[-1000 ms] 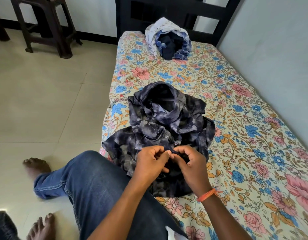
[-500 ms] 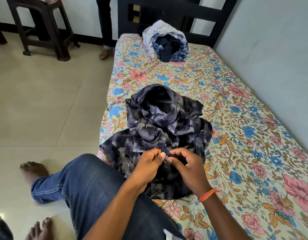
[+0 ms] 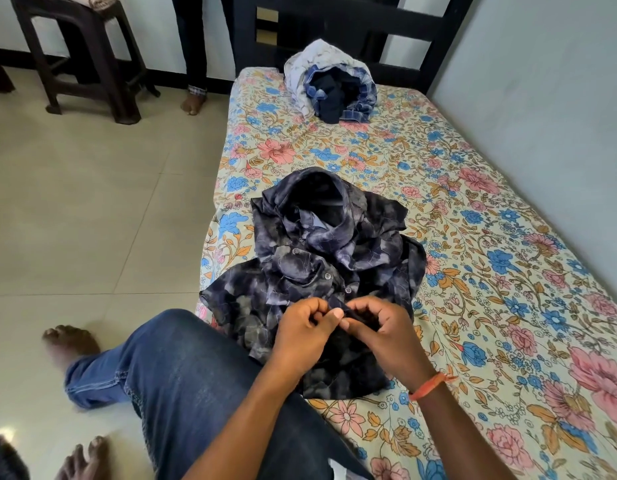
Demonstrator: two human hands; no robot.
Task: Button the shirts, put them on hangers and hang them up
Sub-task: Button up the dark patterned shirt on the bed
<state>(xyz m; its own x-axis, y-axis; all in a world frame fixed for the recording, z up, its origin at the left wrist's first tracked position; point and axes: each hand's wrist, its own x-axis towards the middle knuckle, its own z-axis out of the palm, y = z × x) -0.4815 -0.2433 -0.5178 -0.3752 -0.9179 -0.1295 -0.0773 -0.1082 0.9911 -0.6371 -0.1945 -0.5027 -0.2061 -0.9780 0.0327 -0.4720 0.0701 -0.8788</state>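
I see the dark printed shirt [image 3: 320, 258] as thin cloth with a faint sheen, crumpled on the matt cotton floral bedsheet [image 3: 473, 237]. The floor tiles [image 3: 92, 202] look glossy; my jeans [image 3: 196, 393] are coarse denim.

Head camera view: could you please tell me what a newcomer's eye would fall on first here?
Probably the dark patterned shirt crumpled at the near end of the floral bedsheet, with the left hand and right hand pinching its front edge together. Next, the pile of shirts by the dark headboard.
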